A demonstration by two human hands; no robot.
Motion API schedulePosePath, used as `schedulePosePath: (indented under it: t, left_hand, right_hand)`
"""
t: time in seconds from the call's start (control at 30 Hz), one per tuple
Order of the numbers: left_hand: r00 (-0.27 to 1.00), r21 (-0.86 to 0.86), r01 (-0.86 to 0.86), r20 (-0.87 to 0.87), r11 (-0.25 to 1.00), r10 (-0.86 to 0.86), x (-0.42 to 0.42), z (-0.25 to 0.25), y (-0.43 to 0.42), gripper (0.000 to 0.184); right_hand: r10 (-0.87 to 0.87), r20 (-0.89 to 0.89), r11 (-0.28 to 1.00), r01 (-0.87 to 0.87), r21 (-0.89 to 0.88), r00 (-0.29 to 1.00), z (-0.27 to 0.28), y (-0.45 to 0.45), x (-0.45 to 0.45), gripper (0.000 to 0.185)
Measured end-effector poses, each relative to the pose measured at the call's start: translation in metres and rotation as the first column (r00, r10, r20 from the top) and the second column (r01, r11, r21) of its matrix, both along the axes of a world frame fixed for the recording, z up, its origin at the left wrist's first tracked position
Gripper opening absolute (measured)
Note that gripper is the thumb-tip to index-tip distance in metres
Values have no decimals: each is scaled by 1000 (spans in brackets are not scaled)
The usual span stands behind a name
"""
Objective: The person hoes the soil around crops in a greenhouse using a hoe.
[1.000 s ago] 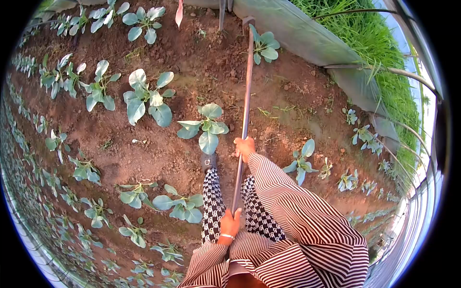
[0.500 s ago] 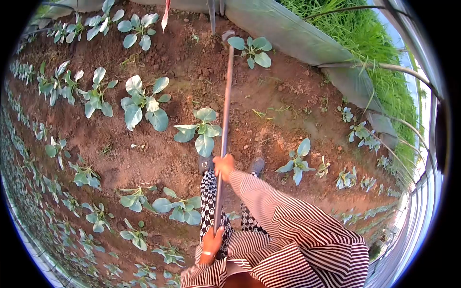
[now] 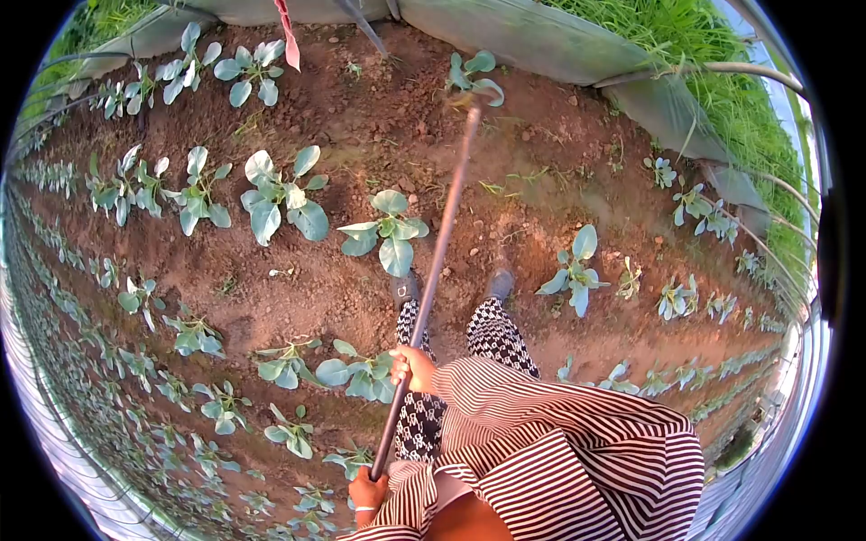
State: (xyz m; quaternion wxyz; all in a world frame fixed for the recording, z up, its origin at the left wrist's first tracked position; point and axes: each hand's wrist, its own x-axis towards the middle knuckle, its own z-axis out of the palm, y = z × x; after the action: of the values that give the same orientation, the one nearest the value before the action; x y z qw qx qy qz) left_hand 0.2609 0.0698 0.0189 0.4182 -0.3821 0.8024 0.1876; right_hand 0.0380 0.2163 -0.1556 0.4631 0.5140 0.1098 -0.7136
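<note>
Hoe [image 3: 441,248], right hand [image 3: 412,368] and left hand [image 3: 368,491] have drawn back toward the body since the earlier frame. Soil [image 3: 239,270] bears rows of plants [image 3: 266,221], a liner [image 3: 514,41] along its far edge. Across it slants the hoe, blurred far end beside a plant [image 3: 482,62] near the liner. The right hand grips mid-handle; the left, wearing a bracelet [image 3: 364,508], grips the near end.

Handle [image 3: 435,275]: reddish brown toward the far end, greyer along the lower length. Shirt [image 3: 577,451]: dark and white, narrow stripes. Trousers [image 3: 502,335]: black and white, small repeating motif. Shoes [image 3: 499,285]: dark grey. Wristband [image 3: 363,508]: white. Soil [image 3: 239,311]: reddish brown. Plants [image 3: 395,256]: pale blue-green. Grass [image 3: 622,32]: vivid green. Sheet [image 3: 532,45]: greyish green. Ribbon [image 3: 290,41]: pinkish red.
</note>
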Motion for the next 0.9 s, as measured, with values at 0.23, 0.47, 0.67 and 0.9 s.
schedulePosePath:
  t: [0.23,0.47,0.67,0.9]
  left_hand:
    - [909,-97,387,-127,917,-397,-37,-50,28,25]
    - [946,43,290,-167,956,-279,-61,-85,51,26]
    - [965,33,126,-236,991,-115,-45,-97,39,30]
    - [975,198,-48,-204,979,89,-119,-173,37,35]
  right_hand:
    - [-148,31,941,131,312,988,-25,68,-28,32]
    - [-131,-136,947,164,274,982,-2,99,-66,30]
    - [-19,-211,972,68,224,977,8,48,-77,24]
    - [323,-461,819,0,573,826,-56,1,-159,26]
